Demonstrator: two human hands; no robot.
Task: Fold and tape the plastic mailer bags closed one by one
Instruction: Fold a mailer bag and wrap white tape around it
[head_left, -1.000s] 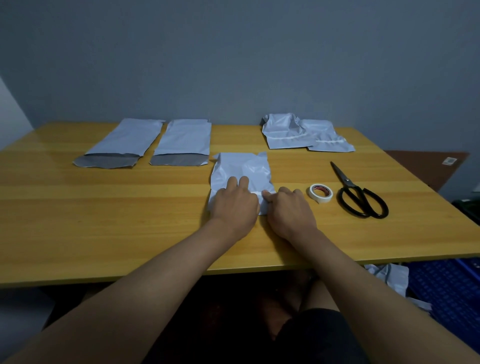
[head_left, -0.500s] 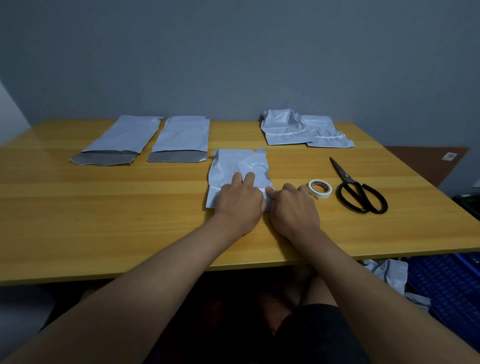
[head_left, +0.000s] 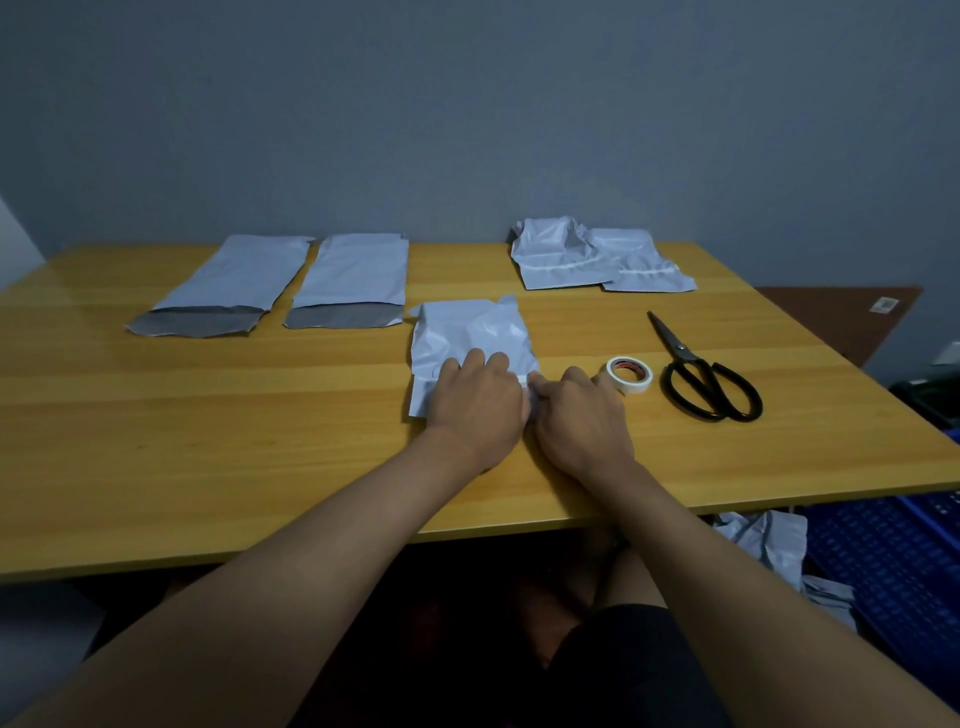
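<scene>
Centrally, mailer bag (head_left: 470, 338) under left hand (head_left: 475, 402), right hand (head_left: 579, 421) pinching its edge

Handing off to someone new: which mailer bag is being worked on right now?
On the wooden table, look at the front centre, just left of the tape roll. The crumpled mailer bag lies there under both hands; unlike the flat open-flapped pair far left and the finished pair far right, it is being handled.
</scene>
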